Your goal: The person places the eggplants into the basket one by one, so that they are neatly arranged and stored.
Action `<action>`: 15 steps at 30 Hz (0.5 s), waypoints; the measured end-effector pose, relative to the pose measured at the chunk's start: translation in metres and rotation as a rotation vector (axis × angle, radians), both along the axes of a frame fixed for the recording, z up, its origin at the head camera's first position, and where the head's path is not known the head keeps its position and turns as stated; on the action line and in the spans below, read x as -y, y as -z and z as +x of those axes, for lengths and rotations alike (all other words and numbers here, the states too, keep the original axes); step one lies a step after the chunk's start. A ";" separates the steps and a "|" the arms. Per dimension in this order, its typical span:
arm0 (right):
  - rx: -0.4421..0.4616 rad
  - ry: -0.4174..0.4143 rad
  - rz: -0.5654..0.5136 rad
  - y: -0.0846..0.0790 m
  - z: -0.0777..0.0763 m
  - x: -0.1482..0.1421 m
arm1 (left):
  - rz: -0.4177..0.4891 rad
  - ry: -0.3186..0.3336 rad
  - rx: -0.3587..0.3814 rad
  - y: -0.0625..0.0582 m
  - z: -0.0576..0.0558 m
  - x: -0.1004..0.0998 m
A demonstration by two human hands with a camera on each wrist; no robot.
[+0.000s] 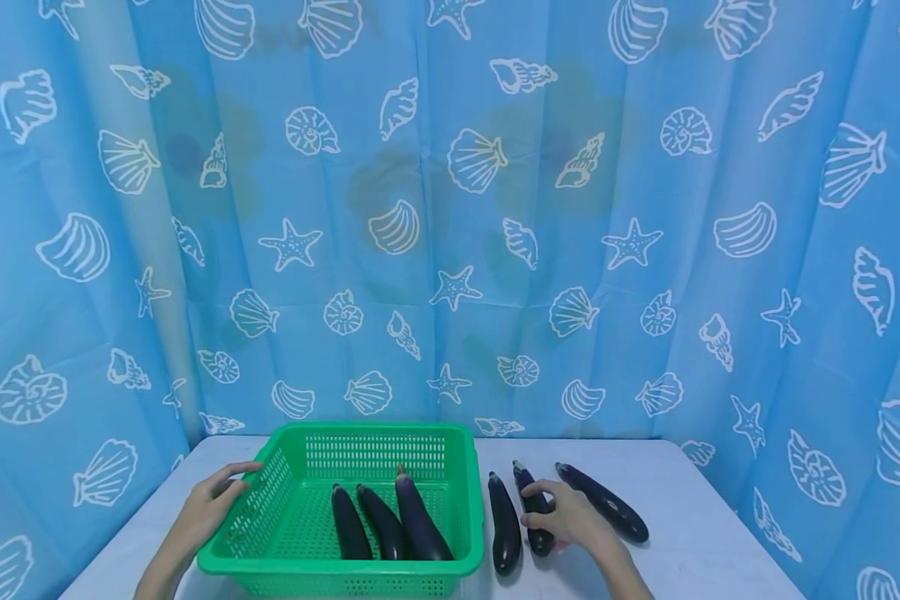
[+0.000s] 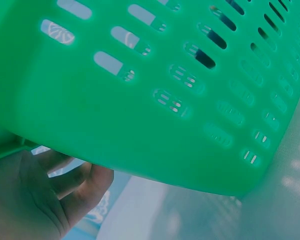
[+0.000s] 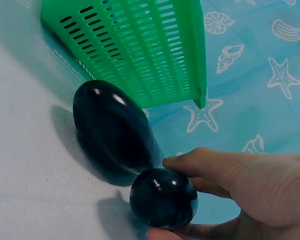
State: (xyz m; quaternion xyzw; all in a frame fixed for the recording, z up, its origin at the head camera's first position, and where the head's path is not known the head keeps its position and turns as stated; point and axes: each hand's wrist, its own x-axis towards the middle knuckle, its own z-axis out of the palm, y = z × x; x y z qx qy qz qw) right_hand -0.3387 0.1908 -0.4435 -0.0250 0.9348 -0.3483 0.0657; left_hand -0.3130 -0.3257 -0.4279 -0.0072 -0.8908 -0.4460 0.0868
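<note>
My left hand (image 1: 208, 504) is at the left rim of a green plastic basket (image 1: 345, 567), its fingers loosely bent and touching the edge. In the left wrist view this hand (image 2: 55, 192) shows beside the basket's perforated wall (image 2: 140, 130). My right hand (image 1: 570, 517) holds the middle eggplant (image 1: 531, 492) on the table, thumb and fingers on opposite sides of it. Up close, its rounded dark end (image 3: 162, 197) sits between the fingertips of the right hand (image 3: 230, 190). Left of it lies another eggplant (image 1: 504, 525); a third eggplant (image 1: 603, 502) lies slanted to the right.
Inside the basket lie three eggplants, a left one (image 1: 351, 525), a middle one (image 1: 384, 525) and a larger purple one (image 1: 420, 521). A white cloth covers the table (image 1: 690, 517). A blue curtain (image 1: 435, 208) with white seashells and starfish hangs behind and around it.
</note>
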 end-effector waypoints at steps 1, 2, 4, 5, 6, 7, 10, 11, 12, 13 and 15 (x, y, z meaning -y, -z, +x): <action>0.002 0.002 0.001 -0.001 0.000 0.000 | 0.002 -0.001 0.001 0.000 0.000 0.000; 0.004 0.003 0.004 -0.002 0.000 0.001 | 0.004 -0.002 0.002 0.000 0.000 0.000; 0.006 0.007 0.004 -0.003 0.000 0.001 | 0.004 -0.003 0.002 0.000 0.000 0.000; 0.003 0.004 0.002 -0.004 0.001 0.001 | 0.001 -0.003 0.000 0.000 0.000 0.000; -0.001 0.001 -0.001 -0.005 0.001 0.000 | 0.000 -0.004 0.000 0.000 0.000 0.000; -0.006 -0.003 -0.002 -0.005 0.001 0.000 | -0.001 -0.005 0.000 0.000 0.000 0.000; -0.021 -0.009 -0.006 -0.007 0.001 0.000 | -0.004 -0.006 -0.002 0.000 0.000 -0.001; -0.027 -0.014 -0.005 -0.008 0.001 0.000 | -0.003 -0.006 -0.001 0.000 0.000 -0.001; -0.028 -0.014 -0.006 -0.009 0.001 0.000 | -0.002 -0.006 0.000 0.000 0.000 -0.001; -0.029 -0.014 -0.004 -0.010 0.001 0.000 | 0.000 -0.007 0.001 0.000 0.000 -0.001; -0.030 -0.014 -0.005 -0.013 0.002 0.000 | 0.004 -0.009 0.002 0.000 0.000 -0.001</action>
